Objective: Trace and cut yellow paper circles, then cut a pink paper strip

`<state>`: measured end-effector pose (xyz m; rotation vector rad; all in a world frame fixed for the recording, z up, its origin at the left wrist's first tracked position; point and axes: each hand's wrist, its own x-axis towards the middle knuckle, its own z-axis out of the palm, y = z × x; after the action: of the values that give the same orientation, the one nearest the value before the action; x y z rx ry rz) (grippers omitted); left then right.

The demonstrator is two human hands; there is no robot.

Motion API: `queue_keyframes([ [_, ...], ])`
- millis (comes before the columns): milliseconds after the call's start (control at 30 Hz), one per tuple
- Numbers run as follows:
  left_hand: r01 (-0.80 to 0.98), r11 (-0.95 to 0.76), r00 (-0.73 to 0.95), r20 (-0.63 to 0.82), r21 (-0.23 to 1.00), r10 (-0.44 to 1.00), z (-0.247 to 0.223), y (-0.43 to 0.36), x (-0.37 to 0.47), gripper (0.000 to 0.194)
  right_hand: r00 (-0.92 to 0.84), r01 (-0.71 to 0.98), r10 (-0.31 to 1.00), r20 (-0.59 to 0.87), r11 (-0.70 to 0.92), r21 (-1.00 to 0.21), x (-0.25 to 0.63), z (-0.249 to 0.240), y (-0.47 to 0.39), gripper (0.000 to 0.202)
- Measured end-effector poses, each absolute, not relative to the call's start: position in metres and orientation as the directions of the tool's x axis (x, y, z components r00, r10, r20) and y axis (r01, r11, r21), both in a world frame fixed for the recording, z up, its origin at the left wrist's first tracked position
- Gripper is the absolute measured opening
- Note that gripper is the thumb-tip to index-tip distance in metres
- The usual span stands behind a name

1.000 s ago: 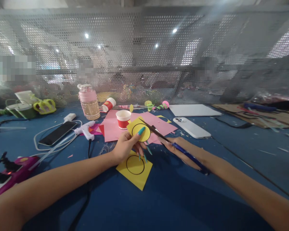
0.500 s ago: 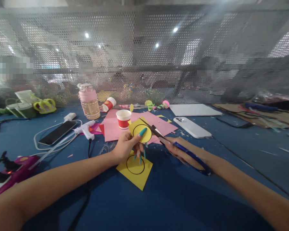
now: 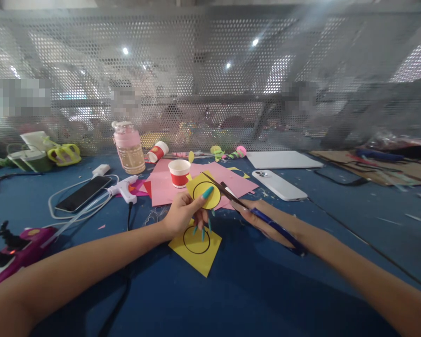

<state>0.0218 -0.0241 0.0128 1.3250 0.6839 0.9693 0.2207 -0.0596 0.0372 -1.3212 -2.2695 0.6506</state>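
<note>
Between thumb and fingers, my left hand [image 3: 187, 210] pinches a yellow paper piece [image 3: 198, 185] with a black circle drawn on it. Part of the paper's edge follows the circle on the right. My right hand [image 3: 263, 220] is closed round the blue handles of a pair of scissors [image 3: 279, 230]. The dark blades point up and left, beside the paper's upper right edge, and look nearly together. Below my left hand, a yellow square with another circle [image 3: 199, 260] lies on the blue table. A red and white paper cup [image 3: 179, 178] stands on pink paper [image 3: 159, 187] behind.
A glue gun [image 3: 124, 188], black phone [image 3: 82, 193] and pink bottle [image 3: 129, 150] are left. At far left sits a magenta power strip [image 3: 28, 248]. A white phone [image 3: 279, 186] and white flat panel [image 3: 284, 160] lie right. Perforated mesh [image 3: 196, 79] spans the back.
The scissors' handles have come closer together in my right hand, and the blades have closed further. My left hand and the paper have barely moved.
</note>
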Motion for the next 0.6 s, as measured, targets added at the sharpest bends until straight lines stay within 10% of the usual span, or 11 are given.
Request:
queue_keyframes([
  [600,-0.2,-0.02,0.472,0.114,0.98,0.874,0.0134,-0.0245,0.0226,0.043,-0.439,0.66,0.89,0.122,0.412,-0.629,0.2206,0.0389,-0.0587,0.07],
])
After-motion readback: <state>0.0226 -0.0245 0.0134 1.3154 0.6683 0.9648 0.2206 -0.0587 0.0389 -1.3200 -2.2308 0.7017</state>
